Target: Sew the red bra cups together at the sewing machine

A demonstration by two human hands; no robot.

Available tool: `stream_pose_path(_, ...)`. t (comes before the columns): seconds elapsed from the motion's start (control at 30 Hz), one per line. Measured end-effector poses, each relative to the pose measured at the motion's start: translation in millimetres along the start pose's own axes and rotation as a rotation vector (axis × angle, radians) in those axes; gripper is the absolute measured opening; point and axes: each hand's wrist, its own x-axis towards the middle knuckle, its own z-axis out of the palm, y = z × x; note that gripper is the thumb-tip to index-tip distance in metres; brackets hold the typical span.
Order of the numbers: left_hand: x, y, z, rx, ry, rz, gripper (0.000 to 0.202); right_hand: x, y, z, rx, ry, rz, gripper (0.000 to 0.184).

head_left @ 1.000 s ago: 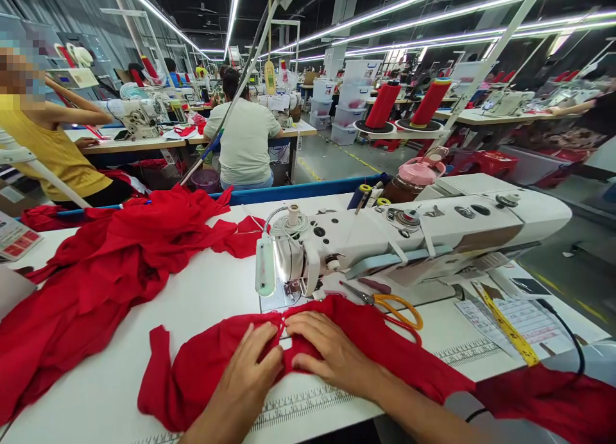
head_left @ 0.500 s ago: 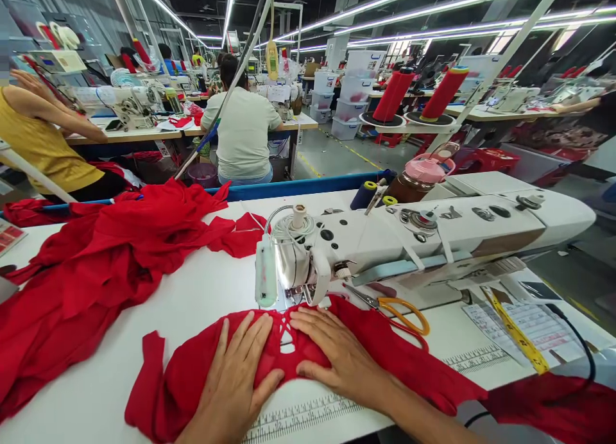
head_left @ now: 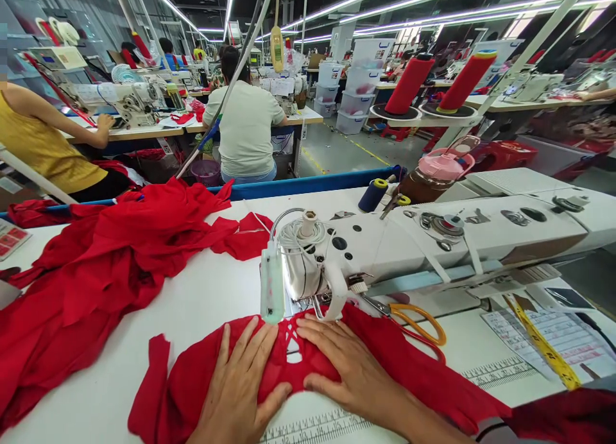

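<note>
A piece of red fabric [head_left: 409,373] lies flat on the white table in front of a white sewing machine [head_left: 433,239]. My left hand [head_left: 238,386] rests on it with fingers spread flat, just left of the needle area. My right hand [head_left: 349,367] lies flat on the fabric too, fingers stretched toward the presser foot. Between my hands the cloth shows a small laced or strapped opening [head_left: 291,344]. The machine's lamp [head_left: 272,283] hangs over my fingertips.
A large heap of red garments [head_left: 96,271] covers the table's left side. Orange-handled scissors [head_left: 416,319] lie right of the needle, a yellow tape measure [head_left: 543,344] on papers farther right. Thread cones, a pink-lidded bottle [head_left: 433,174] and co-workers at other machines sit behind.
My fingers went from bunched over the cloth to spread flat on it. The fabric has been pushed up toward the needle.
</note>
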Motion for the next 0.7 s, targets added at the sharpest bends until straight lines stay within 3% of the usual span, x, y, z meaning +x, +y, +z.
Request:
stream_pose_path(0.13,3,-1,-0.1,0.004,-0.002,0.016,0.072,0,1,1,-0.052,0.042,-0.059,0.059)
stream_pose_path(0.33,2,0,1.0,-0.011,-0.001,-0.003,0.071,-3,-4,1,-0.189,0.140,-0.218,0.043)
stream_pose_path(0.47,0,1,0.9,-0.054,-0.032,-0.034,0.072,6,-20,-6,-0.162,0.263,-0.207,0.021)
stream_pose_path(0.7,-1,4,1.7,-0.097,-0.032,-0.065,0.076,39,-31,19,-0.305,0.238,-0.469,0.027)
